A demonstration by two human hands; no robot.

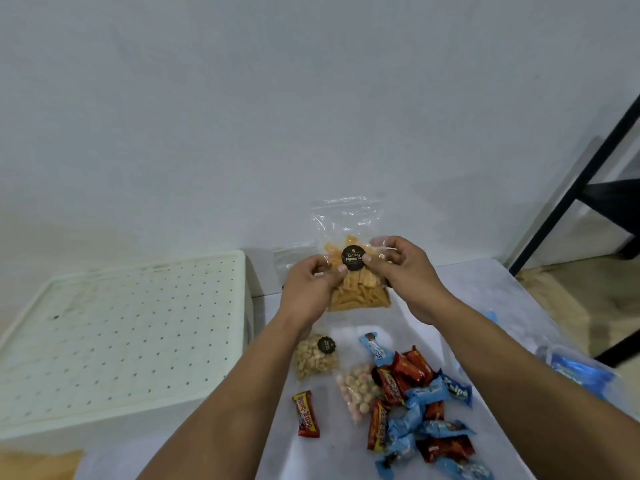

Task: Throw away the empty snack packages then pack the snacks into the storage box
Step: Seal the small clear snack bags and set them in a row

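Above the table [450,289], the person is holding a clear bag [353,268] of orange sticks up in the air, between themselves and the wall. Both hands are pinching it: the left hand [308,285] is gripping the left edge, the right hand [405,271] is gripping the right edge, thumbs pressing on either side of the round black label [354,258]. The bag is looking half full, its upper part empty film, so I would judge it a snack to keep, not rubbish.

It is probably light and crinkly, the film slippery, the sticks brittle. Taking it by the slack film near the top, or flat under the bottom, seems safer than squeezing the middle.

Left of the bag, a white box [121,327] is sitting with its perforated lid on, not yet opened. Below the bag, a nut pouch [315,358], a pouch of pale balls [358,389] and a heap of red and blue bars [422,410] are lying on the table.
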